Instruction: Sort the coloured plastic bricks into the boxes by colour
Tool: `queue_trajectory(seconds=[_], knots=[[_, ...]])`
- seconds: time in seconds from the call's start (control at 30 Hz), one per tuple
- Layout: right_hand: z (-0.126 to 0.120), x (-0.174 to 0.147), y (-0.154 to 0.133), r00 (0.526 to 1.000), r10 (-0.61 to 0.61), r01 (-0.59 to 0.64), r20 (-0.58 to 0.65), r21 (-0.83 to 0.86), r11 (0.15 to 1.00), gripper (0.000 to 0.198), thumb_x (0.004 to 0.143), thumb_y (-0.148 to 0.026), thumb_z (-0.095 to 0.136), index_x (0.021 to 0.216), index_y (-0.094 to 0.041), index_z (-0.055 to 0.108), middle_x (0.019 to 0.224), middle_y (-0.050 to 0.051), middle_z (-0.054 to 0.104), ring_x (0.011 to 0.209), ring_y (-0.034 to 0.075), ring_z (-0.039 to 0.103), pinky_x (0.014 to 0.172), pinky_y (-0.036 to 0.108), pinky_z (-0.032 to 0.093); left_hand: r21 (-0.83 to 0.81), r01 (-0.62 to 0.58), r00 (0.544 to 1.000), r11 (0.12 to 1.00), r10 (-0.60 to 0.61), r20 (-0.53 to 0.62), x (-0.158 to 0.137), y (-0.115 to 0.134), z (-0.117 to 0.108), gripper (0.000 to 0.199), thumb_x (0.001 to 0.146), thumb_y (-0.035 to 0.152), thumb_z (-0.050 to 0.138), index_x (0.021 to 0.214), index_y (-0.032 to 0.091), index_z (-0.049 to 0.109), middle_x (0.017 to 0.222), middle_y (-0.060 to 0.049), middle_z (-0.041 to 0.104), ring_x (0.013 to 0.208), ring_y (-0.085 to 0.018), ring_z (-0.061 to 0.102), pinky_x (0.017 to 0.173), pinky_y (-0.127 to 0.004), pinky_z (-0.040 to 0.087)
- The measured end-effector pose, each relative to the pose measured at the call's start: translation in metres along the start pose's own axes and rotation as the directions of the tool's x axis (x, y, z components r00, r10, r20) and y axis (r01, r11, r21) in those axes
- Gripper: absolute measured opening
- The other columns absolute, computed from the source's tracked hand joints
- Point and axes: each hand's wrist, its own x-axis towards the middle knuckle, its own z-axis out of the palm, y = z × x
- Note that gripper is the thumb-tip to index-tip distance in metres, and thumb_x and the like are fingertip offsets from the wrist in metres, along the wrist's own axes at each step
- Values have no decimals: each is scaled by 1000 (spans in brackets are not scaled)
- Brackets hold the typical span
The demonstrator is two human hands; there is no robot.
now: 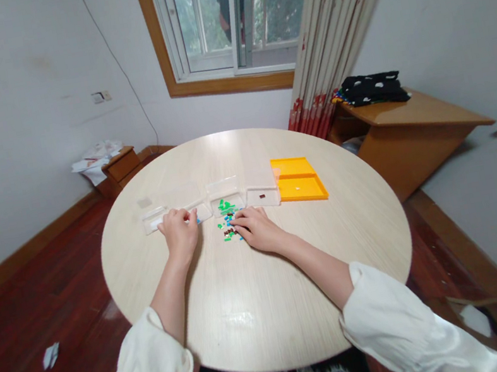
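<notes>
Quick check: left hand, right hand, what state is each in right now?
Left hand: curled at the leftmost clear box; grip cannot be told.
Right hand: fingertips on the small coloured pieces; grip cannot be told.

Daylight comes in through the window [228,16] ahead of me and fills the room evenly; nothing looks dim. The panes themselves are a little washed out, the greenery beyond pale and hazy. The round table [270,310] takes a soft sheen, with a small patch of glare near its close edge. My left hand [179,231] and right hand [259,229] throw only faint, short shadows toward me. The centre is sharp enough, though the tiny coloured pieces [228,221] are too small to read clearly. The wide lens bends things strongly at the edges: the curtain [335,23] leans, the walls bow, and my sleeves [398,326] stretch and soften at the bottom corners.
</notes>
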Motion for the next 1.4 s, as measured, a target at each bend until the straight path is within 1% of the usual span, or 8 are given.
queue_trajectory(seconds=[0.2, 0.33, 0.5, 0.8, 0.97, 1.13, 1.27, 1.4], knots=[[-2, 4, 5, 997, 74, -73, 8, -72, 995, 19, 87, -14, 51, 92, -16, 69, 96, 10, 65, 96, 20, 54, 83, 34, 32, -1, 1, 1000, 1000, -1, 8, -1, 2, 0, 29, 82, 32, 47, 56, 19, 48, 72, -6, 56, 82, -25, 52, 74, -37, 33], [-2, 7, 9, 992, 126, -126, 2, -70, 990, 20, 83, -10, 54, 90, -18, 71, 94, 9, 68, 92, 19, 57, 82, 32, 35, -24, -39, 999, 999, 39, 7, -3, 5, 1, 29, 82, 32, 47, 57, 19, 49, 73, -6, 56, 82, -24, 52, 74, -37, 32], [-3, 9, 12, 988, 153, -153, 6, -42, 987, 21, 81, -8, 54, 88, -16, 72, 92, 9, 70, 89, 18, 60, 82, 28, 39, -35, -78, 995, 996, 80, 54, -5, 7, 3, 28, 82, 32, 47, 58, 18, 51, 74, -6, 57, 84, -24, 52, 74, -36, 32], [-6, 7, 9, 982, 188, -189, -15, -16, 982, 31, 73, 0, 52, 89, -16, 72, 93, 8, 71, 89, 17, 62, 82, 27, 43, -72, -98, 995, 993, 101, 29, -6, 9, 3, 28, 83, 32, 48, 59, 18, 53, 73, -6, 58, 82, -23, 53, 73, -36, 33], [-9, 6, 8, 979, 202, -202, -34, 14, 979, 19, 78, -8, 57, 84, -17, 72, 90, 8, 71, 87, 17, 62, 81, 27, 43, -79, -97, 994, 992, 100, 37, -6, 11, 2, 27, 83, 31, 48, 59, 19, 53, 74, -6, 58, 82, -23, 53, 72, -35, 32], [-7, 6, 9, 974, 219, -219, -49, 11, 976, 10, 78, -10, 60, 77, -15, 69, 85, 7, 69, 84, 17, 60, 79, 27, 41, -107, -101, 994, 989, 105, 39, -6, 13, 1, 26, 82, 30, 50, 59, 19, 54, 74, -5, 57, 83, -23, 53, 73, -36, 33], [-4, 5, 9, 975, 202, -205, -93, -24, 979, 8, 79, -10, 59, 78, -14, 66, 86, 7, 68, 85, 17, 58, 80, 29, 39, -207, -162, 978, 965, 184, 93, -7, 16, 2, 20, 79, 28, 55, 62, 19, 57, 74, -4, 57, 83, -21, 53, 77, -36, 35], [-5, 5, 6, 973, 187, -186, -132, 16, 982, 9, 81, -11, 57, 80, -15, 64, 84, 6, 68, 82, 17, 58, 79, 30, 39, -305, -255, 933, 918, 316, 171, -11, 18, 4, 14, 78, 26, 57, 68, 19, 62, 79, -3, 60, 87, -20, 54, 81, -36, 35]])
